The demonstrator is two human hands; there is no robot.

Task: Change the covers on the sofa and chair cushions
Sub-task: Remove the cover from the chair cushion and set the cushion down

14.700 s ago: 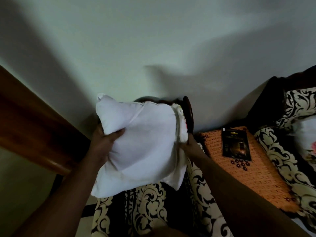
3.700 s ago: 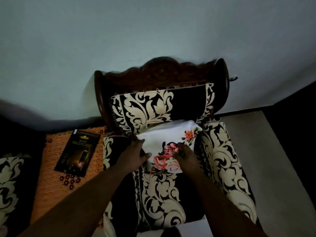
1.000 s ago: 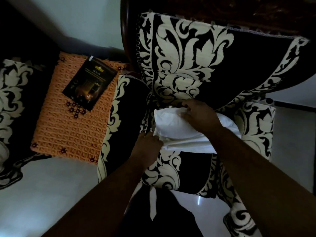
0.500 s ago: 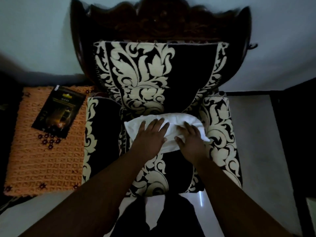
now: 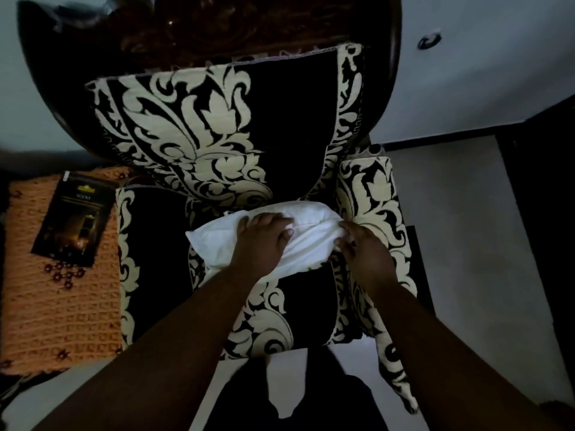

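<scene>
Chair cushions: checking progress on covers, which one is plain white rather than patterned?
The small white cushion under both hands on the seat; the back cushion is black-and-cream.

Dim room. Pale wall (image 5: 485, 73) behind a carved dark-wood armchair (image 5: 217, 23) upholstered in black-and-cream damask. Light floor (image 5: 466, 231) at right; orange woven cloth (image 5: 59, 312) at left bearing a dark packet (image 5: 73, 222).

A: How is the light?
B: Dim and bluish; the arms read as dark shapes, the white cushion (image 5: 273, 241) brightest.
A: Any distortion?
B: Wide-angle bending at the edges; the chair (image 5: 217, 126) top is slightly blurred.
</scene>
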